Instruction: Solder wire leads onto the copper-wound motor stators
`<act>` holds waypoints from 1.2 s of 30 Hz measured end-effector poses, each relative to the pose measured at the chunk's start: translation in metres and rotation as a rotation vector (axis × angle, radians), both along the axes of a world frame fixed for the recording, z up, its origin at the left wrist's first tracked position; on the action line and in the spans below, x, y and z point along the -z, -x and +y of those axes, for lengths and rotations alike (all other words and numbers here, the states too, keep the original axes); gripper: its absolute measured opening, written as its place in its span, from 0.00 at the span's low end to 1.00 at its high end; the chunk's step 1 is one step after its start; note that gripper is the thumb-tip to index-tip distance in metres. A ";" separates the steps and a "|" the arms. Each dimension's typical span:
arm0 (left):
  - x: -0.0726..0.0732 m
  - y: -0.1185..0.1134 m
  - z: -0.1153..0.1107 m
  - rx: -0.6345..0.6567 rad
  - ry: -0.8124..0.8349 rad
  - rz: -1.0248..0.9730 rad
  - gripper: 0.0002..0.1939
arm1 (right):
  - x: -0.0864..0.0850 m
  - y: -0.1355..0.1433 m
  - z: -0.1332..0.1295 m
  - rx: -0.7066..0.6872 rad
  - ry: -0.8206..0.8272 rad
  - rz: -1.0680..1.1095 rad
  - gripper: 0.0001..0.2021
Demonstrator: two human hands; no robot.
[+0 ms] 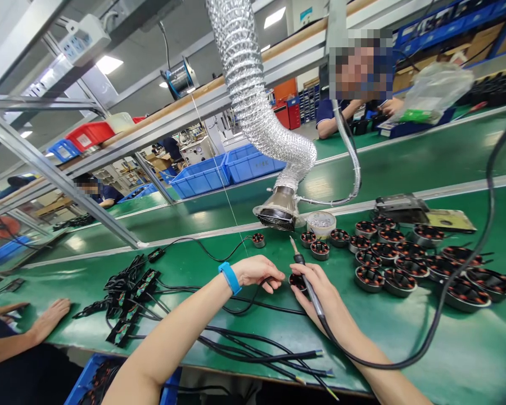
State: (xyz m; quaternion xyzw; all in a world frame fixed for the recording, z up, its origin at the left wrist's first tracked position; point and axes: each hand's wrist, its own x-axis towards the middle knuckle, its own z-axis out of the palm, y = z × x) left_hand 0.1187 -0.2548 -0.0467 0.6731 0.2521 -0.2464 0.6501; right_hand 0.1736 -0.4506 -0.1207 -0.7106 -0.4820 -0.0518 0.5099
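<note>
My right hand (322, 292) is closed around a soldering iron (311, 284), its tip pointing up and away below the extraction hood. The same hand's thumb and fingers also rest against a round motor stator (297, 281) on the green bench. My left hand (259, 271), wearing a blue wristband (230, 278), is just left of that stator, fingers curled on a thin black cable (266, 281). Several stators with orange windings (385, 253) stand at the right. Small circuit boards with black cables (129, 304) lie at the left.
A metal hood (280, 205) hangs from a silver duct (253, 84). Behind it run a metal bench divider and blue bins (202, 175). The iron's cord loops at right. Loose cables (253, 349) cross the front. A person's hand (50, 320) rests at far left; another person sits opposite.
</note>
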 end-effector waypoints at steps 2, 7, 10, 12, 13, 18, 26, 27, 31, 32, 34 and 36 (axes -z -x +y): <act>-0.001 0.001 0.002 0.022 0.018 0.007 0.15 | 0.000 0.000 -0.001 -0.013 -0.009 0.016 0.17; -0.006 0.002 -0.006 0.088 -0.087 -0.036 0.23 | 0.004 -0.001 0.000 -0.016 -0.019 0.031 0.18; -0.005 0.002 -0.013 0.158 -0.222 -0.077 0.27 | 0.006 -0.001 0.001 -0.011 -0.012 0.036 0.18; -0.004 0.002 -0.014 0.166 -0.273 -0.075 0.28 | 0.006 -0.001 0.000 -0.011 -0.004 0.027 0.18; -0.004 0.003 -0.013 0.156 -0.269 -0.065 0.29 | 0.006 -0.001 0.000 -0.009 0.000 0.020 0.18; -0.003 0.005 -0.004 0.153 -0.163 -0.056 0.29 | 0.003 -0.001 -0.001 -0.002 0.020 0.001 0.19; 0.006 0.011 0.007 0.022 -0.139 -0.148 0.25 | 0.005 -0.001 -0.001 0.011 0.033 -0.007 0.19; 0.007 0.012 0.008 0.011 -0.130 -0.156 0.24 | 0.006 -0.001 -0.001 0.013 0.036 -0.009 0.18; 0.009 0.010 0.013 -0.033 -0.118 -0.196 0.24 | 0.008 -0.001 0.001 0.057 0.005 -0.036 0.17; 0.009 0.008 0.016 -0.050 -0.128 -0.207 0.24 | 0.009 -0.002 0.002 0.081 -0.011 -0.053 0.17; 0.009 0.004 0.026 -0.088 -0.164 -0.235 0.22 | 0.010 -0.004 0.003 0.137 -0.043 -0.090 0.17; 0.007 -0.001 0.041 -0.150 -0.220 -0.276 0.18 | 0.011 -0.006 0.005 0.185 -0.068 -0.116 0.18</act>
